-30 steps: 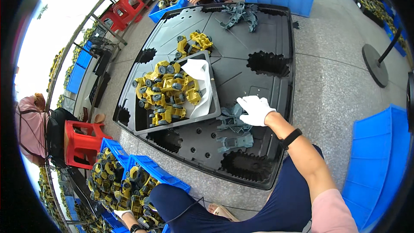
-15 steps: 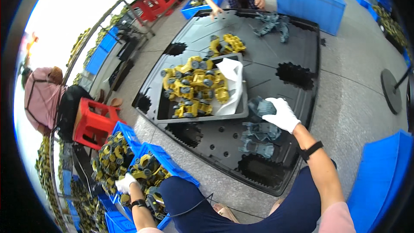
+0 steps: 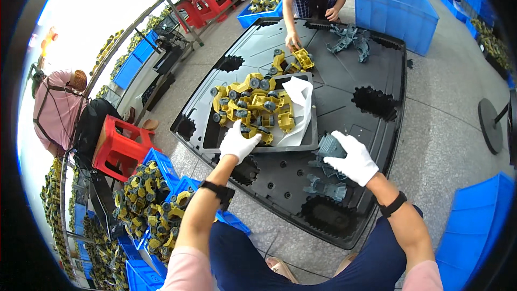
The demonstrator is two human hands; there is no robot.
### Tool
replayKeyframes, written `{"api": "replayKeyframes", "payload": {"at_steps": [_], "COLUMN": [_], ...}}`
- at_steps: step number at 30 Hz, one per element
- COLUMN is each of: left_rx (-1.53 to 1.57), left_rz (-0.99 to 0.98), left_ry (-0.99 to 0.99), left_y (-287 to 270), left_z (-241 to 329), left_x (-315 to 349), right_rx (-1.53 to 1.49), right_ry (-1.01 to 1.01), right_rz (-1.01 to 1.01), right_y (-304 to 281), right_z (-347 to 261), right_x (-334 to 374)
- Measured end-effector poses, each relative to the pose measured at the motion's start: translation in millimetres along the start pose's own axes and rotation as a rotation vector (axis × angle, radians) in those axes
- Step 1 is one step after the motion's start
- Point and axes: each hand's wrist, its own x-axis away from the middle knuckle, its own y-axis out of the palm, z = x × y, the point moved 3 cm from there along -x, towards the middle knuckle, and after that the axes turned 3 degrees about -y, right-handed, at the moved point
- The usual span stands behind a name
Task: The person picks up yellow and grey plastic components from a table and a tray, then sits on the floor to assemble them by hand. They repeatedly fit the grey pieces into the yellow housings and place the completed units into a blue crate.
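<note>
My left hand (image 3: 238,143), in a white glove, is over the near rim of a grey tray (image 3: 291,147). Its thumb and fingers are spread beside the yellow toy vehicle bodies (image 3: 250,102) with grey wheels heaped in that tray. White paper (image 3: 297,113) lines the tray's right side. My right hand (image 3: 354,160), also gloved, is open to the right of the tray. Between its spread thumb and forefinger shows a grey-blue plastic part (image 3: 329,146); whether the fingers touch it is unclear. Another grey-blue part (image 3: 326,187) lies just nearer to me.
All this rests on a black plastic platform (image 3: 264,180). At its far edge a co-worker's hand (image 3: 292,41) touches a yellow vehicle (image 3: 304,59); grey-blue parts (image 3: 350,42) lie farther right. Blue crates of vehicles (image 3: 156,199) stand at my left, near a red stool (image 3: 121,143).
My left hand has come up from the blue crates to the tray. My right hand's fingers have spread at the grey-blue part. The co-worker's hand has reached to the yellow vehicles.
</note>
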Motion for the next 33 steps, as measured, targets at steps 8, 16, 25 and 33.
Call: {"api": "replayKeyframes", "payload": {"at_steps": [8,16,25,33], "left_rx": [0.764,1.858,1.844,1.855], "left_rz": [0.031,-0.457,-0.936,-1.091], "left_ry": [-0.076,-0.133,0.008,-0.179], "left_y": [13.5,-43.4,12.5,20.2], "left_z": [-41.8,23.1,80.7,84.1], "left_x": [-12.4,109.3,178.5,173.0], "right_rx": [-0.071,-1.017,-1.469,-1.099], "right_ry": [-0.022,0.417,0.693,0.442], "right_rz": [-0.103,-0.066,0.068,0.025], "right_y": [1.0,34.8,72.1,64.3], "right_z": [-6.7,-6.0,-20.9,-23.4], "right_x": [12.7,11.4,27.5,26.4]}}
